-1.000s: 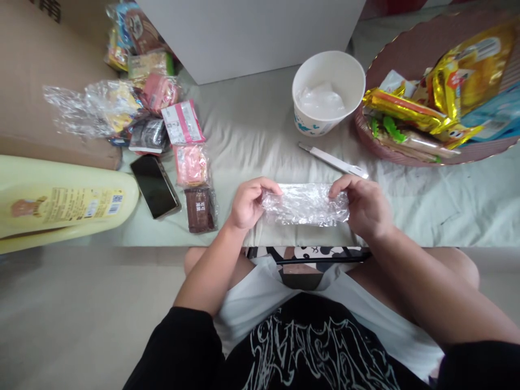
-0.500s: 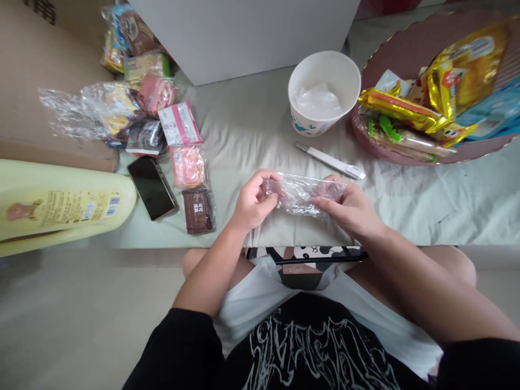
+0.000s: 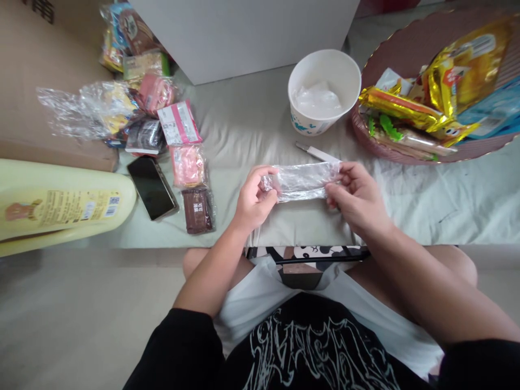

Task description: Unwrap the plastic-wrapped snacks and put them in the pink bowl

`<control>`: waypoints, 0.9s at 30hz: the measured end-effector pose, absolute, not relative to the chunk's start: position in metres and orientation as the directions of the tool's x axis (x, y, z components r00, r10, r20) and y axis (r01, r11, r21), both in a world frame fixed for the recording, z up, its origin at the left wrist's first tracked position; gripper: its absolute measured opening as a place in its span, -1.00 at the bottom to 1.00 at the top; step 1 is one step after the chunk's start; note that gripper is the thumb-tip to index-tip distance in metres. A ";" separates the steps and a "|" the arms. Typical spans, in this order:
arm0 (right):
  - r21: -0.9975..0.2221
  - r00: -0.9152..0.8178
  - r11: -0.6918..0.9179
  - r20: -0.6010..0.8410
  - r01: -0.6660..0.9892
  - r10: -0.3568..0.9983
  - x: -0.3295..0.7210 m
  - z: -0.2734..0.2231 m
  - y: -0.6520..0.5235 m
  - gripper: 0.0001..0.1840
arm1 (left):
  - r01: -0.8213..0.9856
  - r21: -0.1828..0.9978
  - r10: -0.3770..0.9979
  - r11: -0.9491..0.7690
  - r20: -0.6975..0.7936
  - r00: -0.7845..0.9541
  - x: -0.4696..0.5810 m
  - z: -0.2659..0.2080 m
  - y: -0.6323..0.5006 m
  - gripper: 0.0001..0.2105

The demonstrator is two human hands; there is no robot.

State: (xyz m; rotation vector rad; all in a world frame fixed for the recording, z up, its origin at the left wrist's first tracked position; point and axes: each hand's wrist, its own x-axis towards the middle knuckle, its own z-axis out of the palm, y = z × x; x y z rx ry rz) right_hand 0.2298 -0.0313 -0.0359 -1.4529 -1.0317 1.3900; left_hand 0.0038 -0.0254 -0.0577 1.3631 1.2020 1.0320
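A clear plastic bag (image 3: pixel 303 181) is stretched flat between my two hands above the cloth. My left hand (image 3: pixel 255 199) pinches its left end between thumb and fingers. At the other end, my right hand (image 3: pixel 359 197) grips the film with thumb and fingertips. Just beyond the bag lies a white utility knife (image 3: pixel 319 154), its handle partly hidden behind the bag and my right hand. Farther back stands a white paper cup (image 3: pixel 325 81) with crumpled clear plastic (image 3: pixel 317 101) inside.
A pink basket (image 3: pixel 371 143) of wrapped snacks stands at right. On the left lie a phone (image 3: pixel 153 188), a brown packet (image 3: pixel 197 211), a pink packet (image 3: pixel 189 167) and a heap of packaged items (image 3: pixel 156 92). A yellow bottle (image 3: pixel 69 200) and a white box (image 3: pixel 247 38) border the space.
The bag has gone from crumpled to pulled taut and flatter. My right hand has shifted slightly right and regripped its end; my left hand stays nearly in place.
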 end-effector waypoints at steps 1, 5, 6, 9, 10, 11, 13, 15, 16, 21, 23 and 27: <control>-0.962 0.113 -0.271 -0.271 -0.020 0.956 0.231 -0.037 -0.030 -0.73 | 0.111 0.993 0.992 0.035 -0.049 0.121 0.004 -0.057 -0.025 -0.66; -0.975 0.206 -0.217 -0.221 -0.042 0.953 0.234 -0.040 -0.029 -0.78 | 0.027 0.992 0.989 0.127 -0.128 0.066 0.003 -0.057 -0.023 -0.61; -0.974 0.190 -0.224 -0.227 -0.041 0.955 0.235 -0.041 -0.029 -0.82 | 0.012 0.990 0.988 0.141 -0.141 0.063 0.003 -0.058 -0.023 -0.61; -0.959 0.090 -0.282 -0.281 -0.003 0.955 0.236 -0.039 -0.031 -0.88 | -0.041 0.987 0.987 0.153 -0.150 0.057 0.002 -0.060 -0.022 -0.61; -0.954 0.044 -0.300 -0.299 0.018 0.953 0.236 -0.037 -0.031 -0.87 | -0.062 0.987 0.988 0.146 -0.143 0.056 0.002 -0.061 -0.022 -0.61; -0.950 -0.003 -0.310 -0.310 0.038 0.951 0.236 -0.036 -0.032 -0.84 | -0.078 0.988 0.990 0.134 -0.130 0.056 0.002 -0.062 -0.022 -0.61; -0.949 -0.085 -0.310 -0.314 0.063 0.945 0.235 -0.033 -0.032 -0.77 | -0.082 0.993 0.995 0.088 -0.083 0.059 0.002 -0.064 -0.022 -0.62; -0.950 -0.139 -0.305 -0.311 0.065 0.940 0.235 -0.032 -0.032 -0.73 | -0.047 0.999 0.997 0.025 -0.022 0.071 0.002 -0.065 -0.023 -0.63; -0.950 -0.150 -0.308 -0.312 0.052 0.938 0.235 -0.033 -0.032 -0.71 | -0.026 1.000 0.997 -0.004 0.006 0.081 0.002 -0.065 -0.024 -0.63; -0.974 -0.075 -0.224 -0.223 -0.014 0.972 0.236 -0.041 -0.036 -0.54 | -0.033 0.999 0.997 0.011 -0.009 0.073 0.002 -0.066 -0.024 -0.61; -0.992 -0.097 -0.098 -0.105 0.073 0.990 0.236 -0.045 -0.039 -0.41 | -0.062 0.996 0.997 0.057 -0.053 0.056 0.002 -0.067 -0.023 -0.61; -0.954 -0.118 0.117 0.087 0.277 0.989 0.232 -0.053 -0.040 -0.34 | -0.063 0.995 0.996 0.072 -0.068 0.061 0.003 -0.068 -0.023 -0.60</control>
